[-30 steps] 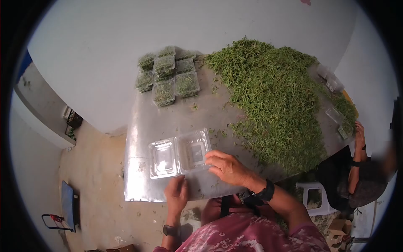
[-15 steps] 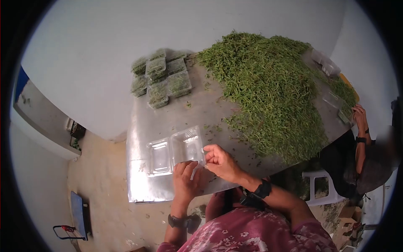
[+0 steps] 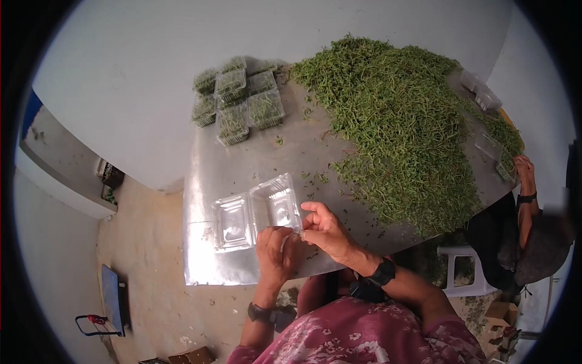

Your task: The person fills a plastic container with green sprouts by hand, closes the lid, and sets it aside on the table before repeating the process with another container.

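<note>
An unfolded clear plastic clamshell box lies on the metal table in front of me, its deep tray (image 3: 273, 197) on the right and its shallow lid (image 3: 233, 221) on the left. Nothing lies inside it. At the tray's near edge my left hand (image 3: 276, 252) has its fingers curled against the plastic. My right hand (image 3: 327, 233) pinches with thumb and forefinger at the near right corner, close to the left fingertips, while its other fingers stay raised. The exact contact there is partly hidden.
A big heap of green stems (image 3: 394, 133) covers the table's right half. Several filled clear boxes (image 3: 233, 121) are stacked at the back left. To the right, a co-worker's hands (image 3: 525, 173) are near another box. A white stool (image 3: 461, 267) and a blue trolley (image 3: 112, 297) stand on the floor.
The view has shifted slightly. My right forefinger and thumb have come together at the tray's near corner, nearer my left fingers. The box remains unfolded on the table.
</note>
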The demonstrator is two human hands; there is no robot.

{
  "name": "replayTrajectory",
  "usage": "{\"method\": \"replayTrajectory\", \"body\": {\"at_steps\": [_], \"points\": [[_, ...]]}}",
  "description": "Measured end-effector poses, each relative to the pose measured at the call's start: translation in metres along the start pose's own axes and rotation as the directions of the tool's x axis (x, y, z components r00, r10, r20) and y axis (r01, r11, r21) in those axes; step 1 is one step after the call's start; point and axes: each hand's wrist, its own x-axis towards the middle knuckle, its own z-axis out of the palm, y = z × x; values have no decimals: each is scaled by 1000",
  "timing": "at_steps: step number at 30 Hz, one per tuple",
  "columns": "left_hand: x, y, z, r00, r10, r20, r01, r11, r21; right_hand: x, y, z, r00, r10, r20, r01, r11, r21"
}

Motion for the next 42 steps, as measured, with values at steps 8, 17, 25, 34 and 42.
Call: {"method": "replayTrajectory", "body": {"at_steps": [8, 17, 25, 34, 42], "points": [[-3, -4, -5, 926, -377, -31, 365, 913, -180, -3, 10, 2, 999, 27, 44, -20, 989, -149], [-6, -1, -22, 982, -25, 188, 39, 997, -69, -6, 5, 4, 994, 94, 48, -94, 996, 0], [-13, -7, -22, 985, 6, 170, 9, 996, -87, -8, 0, 7, 992, 103, 71, -105, 994, 20], [-10, 5, -23, 990, -58, 132, 75, 990, -122, -8, -6, 11, 994, 105, 39, -106, 994, 21], [-7, 15, -24, 983, -112, 144, 120, 991, -51, -10, -11, 12, 988, 152, 39, -154, 986, 59]]}}
